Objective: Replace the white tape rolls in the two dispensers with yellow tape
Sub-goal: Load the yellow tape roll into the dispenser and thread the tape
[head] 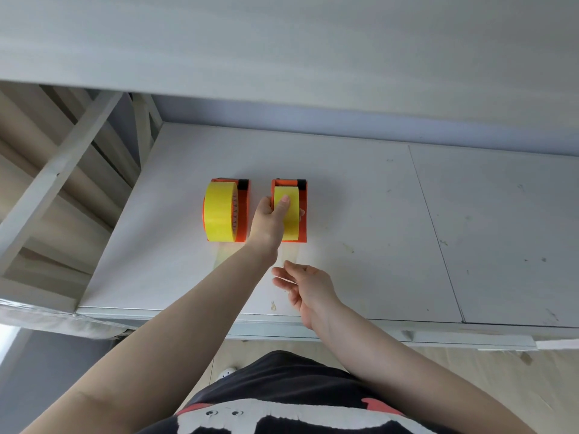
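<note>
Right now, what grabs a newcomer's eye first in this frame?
Two orange dispensers side by side mid-table, each loaded with yellow tape: the left dispenser holds a fat yellow roll, the right dispenser a narrower yellow roll. The left hand reaches across and grips that right roll, thumb on top. The right hand hangs nearer the table's front edge, fingers loosely curled, apparently empty.

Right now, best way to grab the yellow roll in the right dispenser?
Pinch the yellow roll across its width from above, thumb on one flat side, fingers on the other, as the left hand does. It stands on edge in the orange dispenser, so only the upper arc is exposed.
</note>
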Tool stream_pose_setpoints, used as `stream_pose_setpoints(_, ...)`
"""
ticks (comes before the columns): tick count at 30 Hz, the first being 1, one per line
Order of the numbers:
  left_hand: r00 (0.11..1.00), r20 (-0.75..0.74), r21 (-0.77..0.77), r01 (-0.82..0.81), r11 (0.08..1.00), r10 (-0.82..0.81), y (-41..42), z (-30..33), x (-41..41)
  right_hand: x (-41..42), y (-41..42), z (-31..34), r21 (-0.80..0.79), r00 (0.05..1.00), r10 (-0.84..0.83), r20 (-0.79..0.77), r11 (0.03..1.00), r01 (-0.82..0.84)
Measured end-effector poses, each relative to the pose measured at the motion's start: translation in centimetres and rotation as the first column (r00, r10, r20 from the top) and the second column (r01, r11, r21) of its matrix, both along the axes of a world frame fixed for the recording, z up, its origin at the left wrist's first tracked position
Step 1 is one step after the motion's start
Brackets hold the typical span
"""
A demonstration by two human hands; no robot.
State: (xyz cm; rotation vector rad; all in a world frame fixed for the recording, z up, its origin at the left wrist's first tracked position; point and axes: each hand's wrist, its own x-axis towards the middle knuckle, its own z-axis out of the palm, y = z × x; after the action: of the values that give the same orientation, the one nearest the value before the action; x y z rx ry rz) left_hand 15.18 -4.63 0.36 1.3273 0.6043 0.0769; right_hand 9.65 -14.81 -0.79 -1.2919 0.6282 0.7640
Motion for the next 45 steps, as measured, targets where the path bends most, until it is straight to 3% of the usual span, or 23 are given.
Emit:
stream_pose_setpoints(18,0.992,-0.116,0.112,0.051,0.992,-0.038,-1.0,0.5,-0.2,-0.3,-0.5,-0.9,-0.045,1.000,-0.010,-0.004,0.999,0.010)
stream_pose_setpoints(23,0.982,-0.168,0.178,0.113,0.978,-0.083,-0.5,0.7,-0.3,-0.7,-1.0,-0.8,-0.130,0.987,0.158,-0.014,0.979,-0.158)
stream_pose_setpoints(25,0.975,-0.198,0.206,0.144,0.968,-0.103,-0.6,1.1,-0.5,-0.6,-1.5,-0.8,-0.247,0.975,0.220,0.037,0.947,-0.204)
stream_pose_setpoints(27,0.967,-0.223,0.237,0.180,0.955,-0.127,-0.4,1.0,-0.7,0.3,-2.0,-1.1,-0.344,0.967,0.208,0.148,0.927,-0.147)
stream_pose_setpoints(31,0.951,-0.296,0.341,0.191,0.920,-0.088,0.0,0.4,-1.1,2.9,-2.0,-0.8,-0.348,0.915,0.162,0.370,0.937,-0.025)
stream_pose_setpoints(37,0.940,-0.306,0.149,0.203,0.968,-0.151,0.2,-0.1,-2.1,6.1,-0.5,-0.3,-0.329,0.870,0.317,0.377,0.924,-0.194)
stream_pose_setpoints(45,0.944,-0.263,0.083,0.229,0.970,-0.201,0.1,0.1,-2.5,6.7,0.2,-0.8,-0.261,0.861,0.292,0.417,0.946,-0.194)
